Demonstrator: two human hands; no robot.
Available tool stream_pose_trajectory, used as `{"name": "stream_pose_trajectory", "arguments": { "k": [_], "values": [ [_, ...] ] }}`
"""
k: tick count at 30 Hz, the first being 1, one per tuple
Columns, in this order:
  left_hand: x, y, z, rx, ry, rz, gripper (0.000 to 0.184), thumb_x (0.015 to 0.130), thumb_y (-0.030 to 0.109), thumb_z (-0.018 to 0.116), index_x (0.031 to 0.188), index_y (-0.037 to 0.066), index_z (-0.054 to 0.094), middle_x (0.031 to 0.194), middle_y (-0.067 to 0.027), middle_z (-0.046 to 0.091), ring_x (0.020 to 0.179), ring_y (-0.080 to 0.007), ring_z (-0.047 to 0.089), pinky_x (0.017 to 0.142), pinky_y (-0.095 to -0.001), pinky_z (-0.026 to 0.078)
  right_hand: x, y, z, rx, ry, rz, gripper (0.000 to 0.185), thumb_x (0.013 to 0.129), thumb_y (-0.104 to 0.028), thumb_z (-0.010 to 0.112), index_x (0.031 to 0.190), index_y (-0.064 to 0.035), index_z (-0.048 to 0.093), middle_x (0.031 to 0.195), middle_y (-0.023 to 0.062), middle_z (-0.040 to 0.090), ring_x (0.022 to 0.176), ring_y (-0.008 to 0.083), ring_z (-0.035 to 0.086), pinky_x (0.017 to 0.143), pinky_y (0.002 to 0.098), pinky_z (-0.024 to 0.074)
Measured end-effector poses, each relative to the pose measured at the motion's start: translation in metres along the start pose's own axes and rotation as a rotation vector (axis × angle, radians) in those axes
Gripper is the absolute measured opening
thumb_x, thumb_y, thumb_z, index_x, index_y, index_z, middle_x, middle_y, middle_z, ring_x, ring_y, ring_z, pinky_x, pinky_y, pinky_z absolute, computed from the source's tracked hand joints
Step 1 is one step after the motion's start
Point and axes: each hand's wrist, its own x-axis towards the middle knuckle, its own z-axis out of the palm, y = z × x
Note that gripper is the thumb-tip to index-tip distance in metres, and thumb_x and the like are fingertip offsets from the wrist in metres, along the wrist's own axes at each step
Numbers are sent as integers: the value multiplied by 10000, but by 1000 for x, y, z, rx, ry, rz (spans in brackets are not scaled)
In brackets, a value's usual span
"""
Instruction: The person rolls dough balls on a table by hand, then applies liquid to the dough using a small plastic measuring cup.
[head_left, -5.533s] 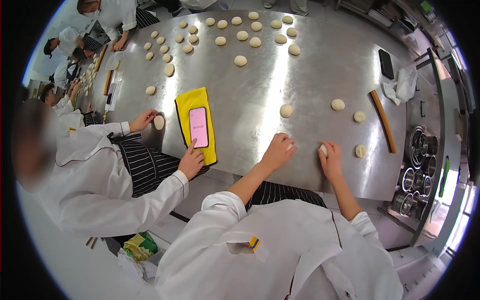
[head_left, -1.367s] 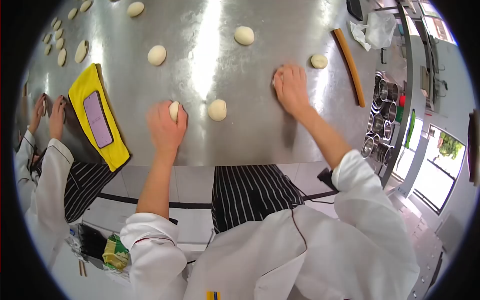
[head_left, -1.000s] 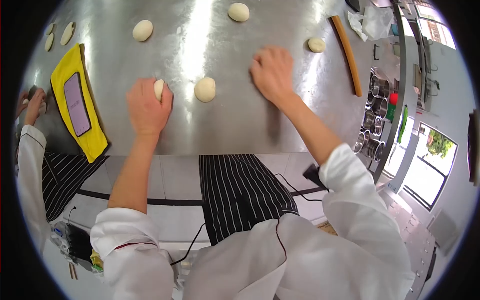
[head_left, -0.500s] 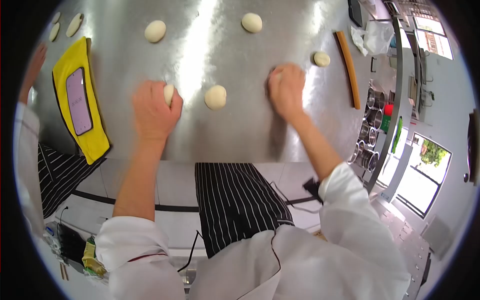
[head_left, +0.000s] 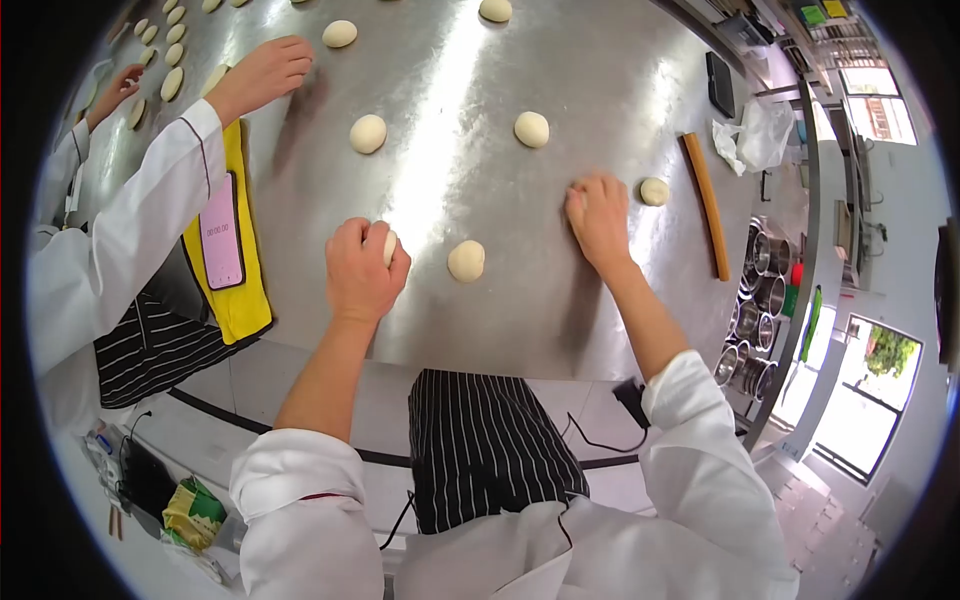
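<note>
My left hand (head_left: 366, 268) is cupped over a dough ball (head_left: 390, 247) on the steel table; its pale side shows between thumb and fingers. To the right, my right hand (head_left: 602, 220) is curled down on the tabletop, with a bit of pale dough (head_left: 579, 199) just visible under the fingers and the remainder hidden. Between the two hands lies a smooth round dough ball (head_left: 466, 261). A smaller, flatter dough piece (head_left: 654, 191) rests just right of my right hand. Further up sit more dough balls, one (head_left: 368, 134) on the left and another (head_left: 532, 129) on the right.
A wooden rolling pin (head_left: 707, 205) lies near the right edge of the steel table (head_left: 450, 335). At left, a phone (head_left: 222, 235) rests on a yellow cloth (head_left: 250, 310). A co-worker's hand (head_left: 265, 75) reaches over the table. A plastic bag (head_left: 764, 135) is at upper right.
The view has shifted, so the table sits lower and further right. A co-worker's arm now reaches in from the left. My hands have moved slightly forward, still curled.
</note>
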Motion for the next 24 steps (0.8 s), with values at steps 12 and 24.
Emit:
{"name": "stream_pose_trajectory", "arguments": {
  "k": [12, 24],
  "values": [
    [5, 0, -2, -7, -70, -28, 223, 816, 187, 681, 999, 70, 629, 1000, -133, 560, 918, -332, 549, 813, -451, 442, -12, -30, 10, -3, 92, -25, 196, 862, -250, 713, 947, -97, 624, 1079, 114, 607, 1059, 344, 548, 924, 454, 420],
    [5, -1, 1, -24, -45, 15, 234, 754, 197, 688, 946, 78, 626, 961, -143, 583, 885, -351, 583, 769, -476, 467, 15, -56, 11, -34, -25, -54, 128, 890, -167, 633, 1001, -103, 633, 1072, 90, 602, 1031, 337, 547, 900, 474, 427]
  ]
}}
